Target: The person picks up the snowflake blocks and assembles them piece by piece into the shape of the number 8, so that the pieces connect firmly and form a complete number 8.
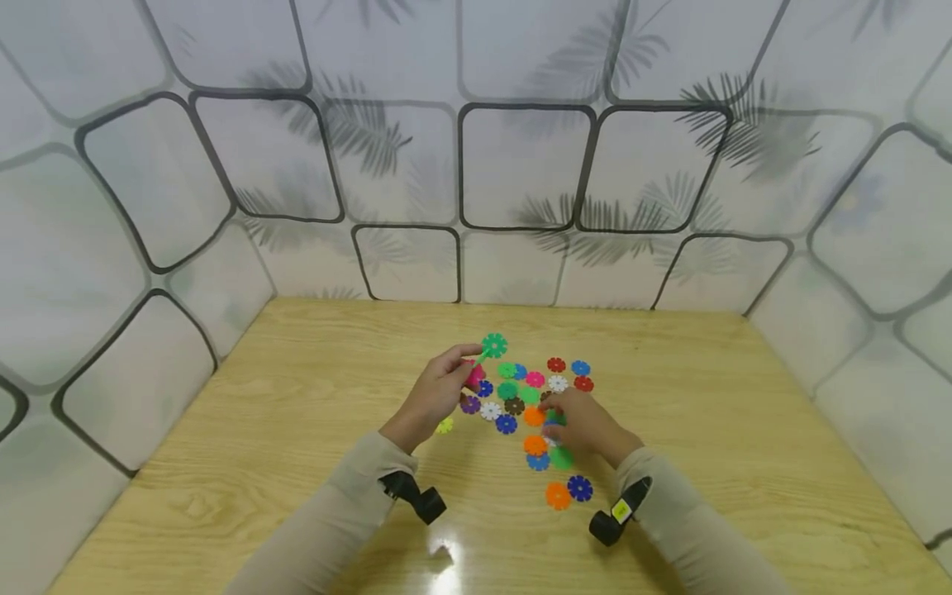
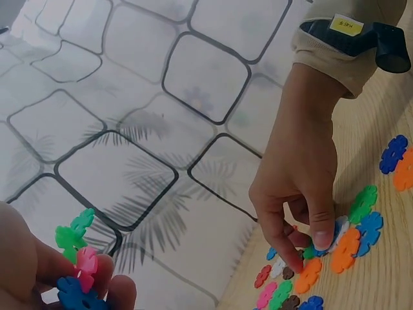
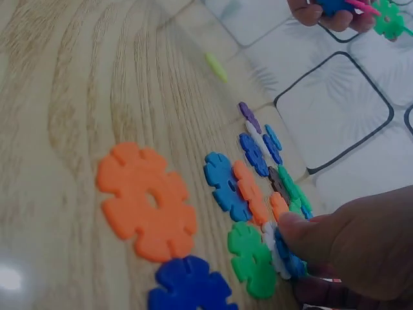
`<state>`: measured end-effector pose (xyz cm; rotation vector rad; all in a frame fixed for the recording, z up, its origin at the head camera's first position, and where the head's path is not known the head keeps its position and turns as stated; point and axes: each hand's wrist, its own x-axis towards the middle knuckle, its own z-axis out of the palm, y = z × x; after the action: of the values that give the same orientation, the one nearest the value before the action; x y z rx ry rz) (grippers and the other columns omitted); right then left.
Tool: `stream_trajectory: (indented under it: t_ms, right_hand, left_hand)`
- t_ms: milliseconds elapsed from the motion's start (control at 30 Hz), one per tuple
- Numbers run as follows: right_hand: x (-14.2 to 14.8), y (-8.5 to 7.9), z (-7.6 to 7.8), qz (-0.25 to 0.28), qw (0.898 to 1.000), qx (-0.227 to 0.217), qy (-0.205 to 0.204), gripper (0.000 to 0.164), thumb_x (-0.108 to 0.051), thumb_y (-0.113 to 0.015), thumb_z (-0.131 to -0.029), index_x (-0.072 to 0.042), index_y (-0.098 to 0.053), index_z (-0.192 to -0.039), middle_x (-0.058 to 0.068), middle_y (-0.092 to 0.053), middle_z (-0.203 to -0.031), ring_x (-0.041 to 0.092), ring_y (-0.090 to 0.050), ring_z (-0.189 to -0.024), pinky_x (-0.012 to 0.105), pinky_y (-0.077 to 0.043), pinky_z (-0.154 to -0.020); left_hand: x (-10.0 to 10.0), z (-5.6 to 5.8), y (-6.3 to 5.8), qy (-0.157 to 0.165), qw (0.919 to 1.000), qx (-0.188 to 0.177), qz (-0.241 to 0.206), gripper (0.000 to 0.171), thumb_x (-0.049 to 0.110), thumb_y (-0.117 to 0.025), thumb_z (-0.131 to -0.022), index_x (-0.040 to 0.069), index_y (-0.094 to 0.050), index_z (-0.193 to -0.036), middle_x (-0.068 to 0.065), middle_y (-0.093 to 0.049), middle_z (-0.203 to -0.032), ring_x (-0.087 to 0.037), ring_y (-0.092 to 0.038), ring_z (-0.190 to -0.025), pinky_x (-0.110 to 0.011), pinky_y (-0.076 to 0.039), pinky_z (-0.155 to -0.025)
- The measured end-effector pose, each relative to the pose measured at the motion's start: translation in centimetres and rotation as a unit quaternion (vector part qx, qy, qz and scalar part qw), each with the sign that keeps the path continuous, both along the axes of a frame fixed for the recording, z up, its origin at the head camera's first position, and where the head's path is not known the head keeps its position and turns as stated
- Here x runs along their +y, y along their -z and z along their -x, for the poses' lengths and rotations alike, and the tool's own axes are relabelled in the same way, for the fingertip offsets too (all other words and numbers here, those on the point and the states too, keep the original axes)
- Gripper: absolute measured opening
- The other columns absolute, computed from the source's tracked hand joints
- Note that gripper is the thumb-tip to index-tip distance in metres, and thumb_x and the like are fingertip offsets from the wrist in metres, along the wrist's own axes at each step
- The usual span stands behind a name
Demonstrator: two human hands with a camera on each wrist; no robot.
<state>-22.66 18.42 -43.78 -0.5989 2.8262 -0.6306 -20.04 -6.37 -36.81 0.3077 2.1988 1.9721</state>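
My left hand [image 1: 437, 390] is raised above the far middle of the table and pinches a small chain of notched, flower-shaped plastic discs. In the left wrist view a blue disc [image 2: 79, 294] sits nearest the fingers, joined to a pink disc [image 2: 86, 263], with green discs [image 2: 70, 237] at the far end. My right hand [image 1: 586, 420] reaches down into the loose discs, thumb and fingers bent and apart. Its index fingertip is right at an orange disc [image 2: 308, 276], its thumb beside a white disc [image 2: 339, 234] and a blue disc [image 3: 289, 256].
Several loose discs in many colours lie spread on the wooden table [image 1: 297, 463] around the right hand. An orange disc [image 1: 558, 496] and a dark blue disc [image 1: 580, 487] lie closest to me. A yellow disc [image 1: 444, 425] is below the left hand. Patterned walls [image 1: 521, 165] enclose the back and sides.
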Motion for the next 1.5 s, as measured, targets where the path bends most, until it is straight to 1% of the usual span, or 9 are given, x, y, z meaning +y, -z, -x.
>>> stream_trajectory:
  t_ms: [233, 333, 467, 600, 800, 1033, 1233, 1367, 1500]
  right_hand:
    - [0.0, 0.2, -0.3, 0.011, 1.000, 0.020, -0.003, 0.012, -0.011, -0.073, -0.087, -0.008, -0.072, -0.099, 0.003, -0.063, -0.094, 0.022, -0.058, -0.090, 0.041, -0.051, -0.083]
    - [0.3, 0.2, -0.4, 0.015, 0.999, 0.027, -0.014, 0.013, -0.012, -0.075, -0.086, -0.007, -0.072, -0.097, 0.002, -0.063, -0.093, 0.022, -0.058, -0.090, 0.041, -0.051, -0.082]
    - [0.5, 0.1, -0.4, 0.021, 1.000, 0.018, -0.008, 0.015, -0.013, -0.077, -0.084, -0.008, -0.067, -0.094, 0.000, -0.061, -0.090, 0.019, -0.057, -0.086, 0.040, -0.051, -0.081]
    - [0.6, -0.4, -0.5, 0.063, 0.998, 0.023, 0.013, 0.014, -0.010, -0.073, -0.087, -0.010, -0.061, -0.092, 0.000, -0.061, -0.089, 0.018, -0.056, -0.081, 0.039, -0.052, -0.077]
    - [0.4, -1.1, -0.7, 0.171, 0.982, 0.085, -0.001, 0.011, -0.012, -0.068, -0.093, -0.008, -0.064, -0.102, -0.003, -0.062, -0.085, 0.013, -0.055, -0.070, 0.029, -0.050, -0.064]
    - [-0.7, -4.4, -1.2, 0.293, 0.948, 0.125, -0.008, 0.017, -0.006, -0.063, -0.094, -0.002, -0.063, -0.111, 0.004, -0.064, -0.083, 0.026, -0.062, -0.066, 0.028, -0.052, -0.056]
    - [-1.4, -6.4, -1.7, 0.314, 0.937, 0.150, -0.009, 0.018, -0.007, -0.065, -0.094, -0.001, -0.065, -0.110, 0.004, -0.063, -0.085, 0.023, -0.059, -0.067, 0.026, -0.049, -0.054]
    - [-1.8, -7.1, -2.0, 0.332, 0.932, 0.147, -0.010, 0.018, -0.006, -0.065, -0.093, 0.000, -0.065, -0.109, 0.006, -0.064, -0.086, 0.023, -0.060, -0.068, 0.026, -0.049, -0.054]
    - [-2.1, -7.5, -2.1, 0.339, 0.929, 0.146, -0.013, 0.017, -0.007, -0.065, -0.094, 0.000, -0.065, -0.109, 0.007, -0.064, -0.086, 0.022, -0.061, -0.068, 0.027, -0.050, -0.054]
  left_hand:
    - [0.1, 0.1, 0.0, -0.005, 0.9998, -0.010, -0.017, 0.035, 0.010, -0.034, -0.105, 0.002, -0.052, -0.134, -0.008, -0.048, -0.078, -0.017, -0.045, -0.064, -0.029, -0.044, -0.061]
    - [0.1, 0.2, -0.1, -0.012, 0.9997, -0.016, -0.013, 0.033, 0.016, -0.038, -0.106, 0.002, -0.055, -0.131, -0.008, -0.051, -0.085, -0.017, -0.043, -0.066, -0.028, -0.043, -0.059]
    - [0.0, 0.1, -0.2, -0.010, 0.9997, -0.006, 0.023, 0.035, 0.028, -0.049, -0.103, 0.003, -0.056, -0.127, -0.010, -0.057, -0.103, -0.018, -0.049, -0.075, -0.029, -0.047, -0.063]
    - [0.0, 0.1, 0.0, 0.001, 0.9987, 0.022, 0.046, 0.033, 0.029, -0.057, -0.100, 0.006, -0.058, -0.124, -0.010, -0.059, -0.100, -0.019, -0.052, -0.071, -0.029, -0.049, -0.063]
    - [-0.4, 0.0, 0.5, 0.006, 0.9979, 0.037, 0.052, 0.027, 0.025, -0.054, -0.102, 0.005, -0.061, -0.120, -0.006, -0.054, -0.084, -0.020, -0.052, -0.064, -0.032, -0.050, -0.062]
    - [-0.5, 0.2, 0.5, 0.031, 0.9974, 0.057, 0.030, 0.023, 0.020, -0.051, -0.103, 0.001, -0.062, -0.107, -0.012, -0.057, -0.086, -0.020, -0.059, -0.068, -0.033, -0.053, -0.064]
    - [-0.4, 0.2, 0.4, 0.054, 0.9965, 0.057, 0.030, 0.020, 0.017, -0.052, -0.102, 0.000, -0.061, -0.106, -0.023, -0.057, -0.088, -0.019, -0.057, -0.067, -0.031, -0.051, -0.063]
    - [-0.4, 0.2, 0.5, 0.057, 0.9964, 0.055, 0.029, 0.019, 0.017, -0.054, -0.101, -0.001, -0.061, -0.105, -0.022, -0.058, -0.087, -0.019, -0.057, -0.068, -0.034, -0.052, -0.065]
    - [-0.5, 0.1, 0.3, 0.058, 0.9960, 0.059, 0.034, 0.020, 0.017, -0.055, -0.101, -0.001, -0.062, -0.105, -0.014, -0.058, -0.082, -0.018, -0.056, -0.066, -0.034, -0.051, -0.064]
